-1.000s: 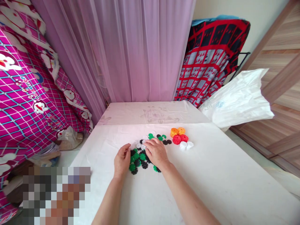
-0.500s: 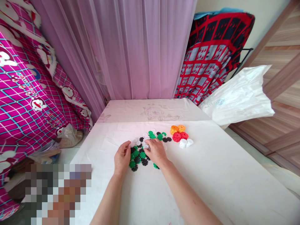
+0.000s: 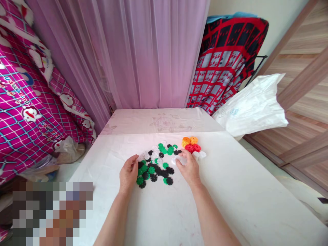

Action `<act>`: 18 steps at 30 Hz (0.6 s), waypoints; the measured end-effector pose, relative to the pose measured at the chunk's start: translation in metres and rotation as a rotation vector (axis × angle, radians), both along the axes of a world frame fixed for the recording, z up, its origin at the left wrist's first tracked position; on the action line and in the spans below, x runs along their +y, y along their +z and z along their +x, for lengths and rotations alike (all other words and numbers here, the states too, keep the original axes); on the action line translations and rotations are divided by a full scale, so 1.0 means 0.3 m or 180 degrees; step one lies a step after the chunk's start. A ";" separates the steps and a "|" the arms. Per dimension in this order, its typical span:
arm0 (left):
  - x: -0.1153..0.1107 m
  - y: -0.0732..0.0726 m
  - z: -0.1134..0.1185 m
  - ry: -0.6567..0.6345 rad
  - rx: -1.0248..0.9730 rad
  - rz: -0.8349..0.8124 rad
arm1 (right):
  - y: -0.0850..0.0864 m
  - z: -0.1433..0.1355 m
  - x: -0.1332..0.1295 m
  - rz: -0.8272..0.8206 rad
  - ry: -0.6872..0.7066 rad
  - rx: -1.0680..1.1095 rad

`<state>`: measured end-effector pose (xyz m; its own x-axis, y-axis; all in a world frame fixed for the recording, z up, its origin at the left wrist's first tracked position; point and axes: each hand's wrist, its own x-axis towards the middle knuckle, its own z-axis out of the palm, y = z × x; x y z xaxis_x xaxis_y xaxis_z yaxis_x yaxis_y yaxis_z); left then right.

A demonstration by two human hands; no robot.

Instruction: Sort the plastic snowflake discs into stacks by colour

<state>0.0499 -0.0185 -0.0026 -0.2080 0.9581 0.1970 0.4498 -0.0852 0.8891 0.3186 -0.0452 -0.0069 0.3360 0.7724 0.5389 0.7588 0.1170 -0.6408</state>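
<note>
left hand, fingers bent, just beside loose green, black and white discs near the middle of the table. right hand, apart from the left, curls by pale discs; whether either grips, i cannot tell. toward the table's far right corner: 2 orange stacks, 2 red stacks, 2 white stacks.

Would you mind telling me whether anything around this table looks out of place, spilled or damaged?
Nothing looks clearly spilled or damaged. The green, black and white discs lie in a loose, mixed scatter, unlike the orange discs and red discs, grouped by colour nearby. The picture's lower-left corner is pixelated, so I cannot judge it.
</note>
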 end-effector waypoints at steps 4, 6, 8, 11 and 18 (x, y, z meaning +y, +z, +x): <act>-0.001 0.002 -0.001 -0.0012 0.0031 0.0014 | -0.016 -0.025 0.006 0.0023 0.0100 -0.0243; -0.001 0.001 -0.001 -0.0013 0.0044 0.0013 | -0.020 -0.030 0.009 0.0042 0.0117 -0.0337; 0.000 -0.002 -0.001 0.0000 0.0026 0.0004 | -0.022 -0.030 0.009 0.0042 0.0126 -0.0413; 0.002 -0.007 -0.001 0.0027 -0.0006 -0.0012 | -0.021 -0.027 0.008 0.0030 0.0148 -0.0493; 0.002 -0.004 -0.001 0.0015 -0.0032 -0.0007 | -0.015 -0.031 0.004 -0.0097 0.0167 -0.0666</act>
